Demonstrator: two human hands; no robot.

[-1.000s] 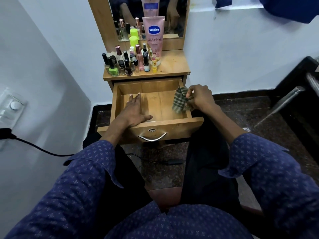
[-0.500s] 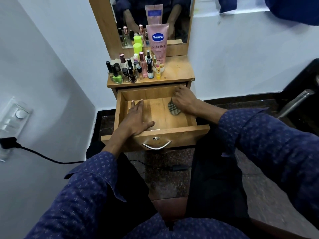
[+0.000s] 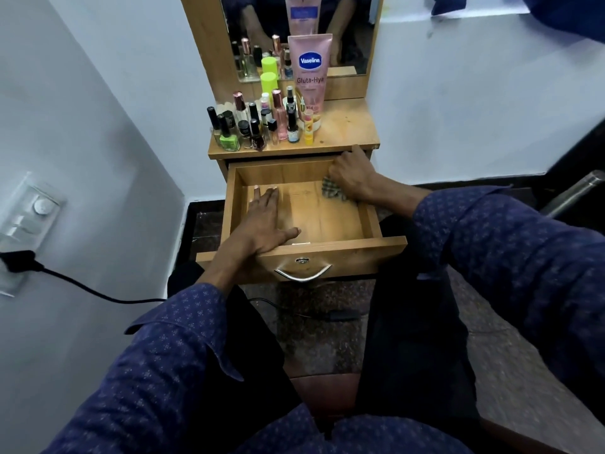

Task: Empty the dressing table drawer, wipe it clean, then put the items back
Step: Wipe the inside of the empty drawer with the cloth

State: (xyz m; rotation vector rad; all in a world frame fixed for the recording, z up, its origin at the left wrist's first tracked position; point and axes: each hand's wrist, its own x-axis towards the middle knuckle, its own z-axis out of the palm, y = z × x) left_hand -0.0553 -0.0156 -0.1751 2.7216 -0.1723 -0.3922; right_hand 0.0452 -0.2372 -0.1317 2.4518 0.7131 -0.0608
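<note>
The wooden drawer (image 3: 343, 253) of the dressing table stands pulled out, with nothing on its floor but my hands and a cloth. My left hand (image 3: 262, 224) lies flat on the drawer floor at the left, fingers straight. My right hand (image 3: 352, 178) grips a checked cloth (image 3: 331, 191) and presses it into the back right corner of the drawer. Several small bottles (image 3: 258, 126), nail polishes and a pink Vaseline tube (image 3: 309, 70) stand on the table top (image 3: 347, 129) above the drawer.
A mirror (image 3: 347, 34) rises behind the bottles. A wall socket with a black plug and cable (image 3: 23, 262) is on the left wall. A cable adapter (image 3: 340, 314) lies on the dark floor under the drawer. A metal chair leg (image 3: 573, 194) is at right.
My right hand carried the cloth from the drawer's right rim down into the drawer, then back toward the rear right corner. My left hand stayed flat on the drawer floor.
</note>
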